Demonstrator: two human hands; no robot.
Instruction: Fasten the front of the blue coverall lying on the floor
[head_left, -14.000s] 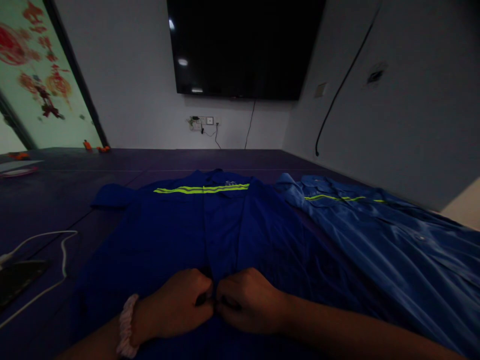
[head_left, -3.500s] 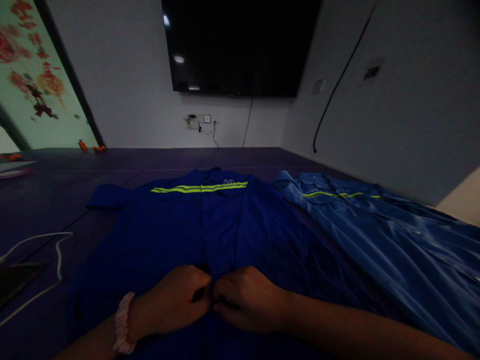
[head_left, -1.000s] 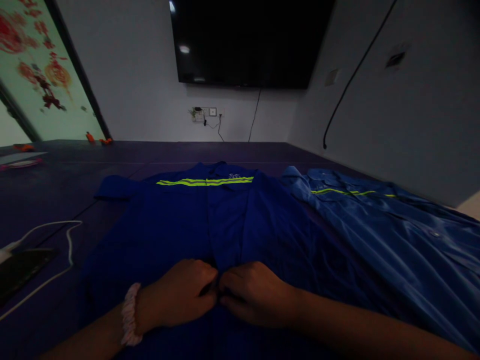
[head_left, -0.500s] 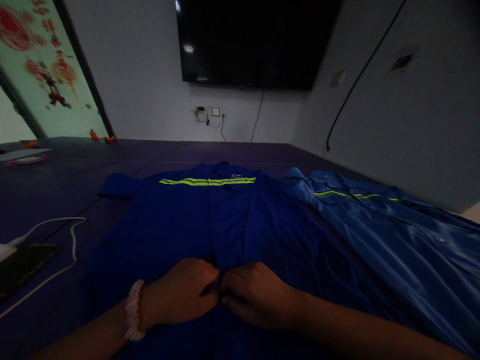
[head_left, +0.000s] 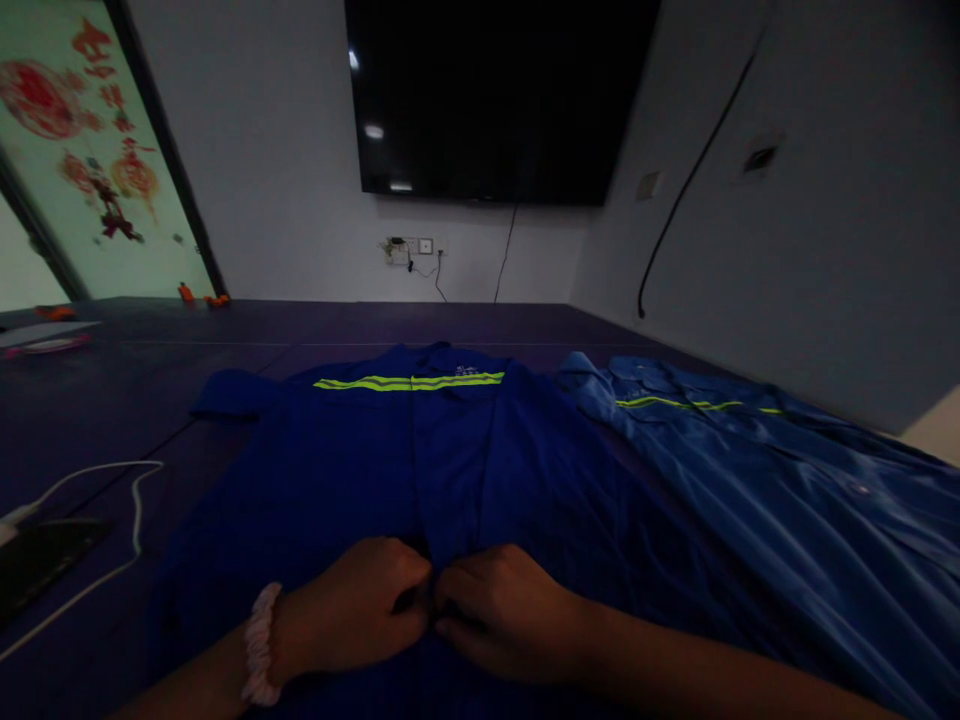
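From my seat I see both hands, left hand (head_left: 371, 605) and right hand (head_left: 514, 610), nearly fingertip to fingertip, each curled in a pinch on the front placket (head_left: 444, 470) of the dark blue shirt (head_left: 337, 460). That shirt lies flat beneath them and stretches away ahead; what exactly is between the fingertips I can't tell, it is too dark. My worry is the pinch itself: with so little room between the hands, the knuckles cover the cloth, so a slip could pass unnoticed. If one hand pulls harder, I'd expect the placket to skew and the front to wrinkle. The right forearm crosses the shirt's near side and could drag it towards the lighter blue shirt (head_left: 720, 470) beyond the right hand. Out past the left hand, the white cable (head_left: 137, 510) loops near a phone (head_left: 52, 560); a wide sweep of that arm could snag it.
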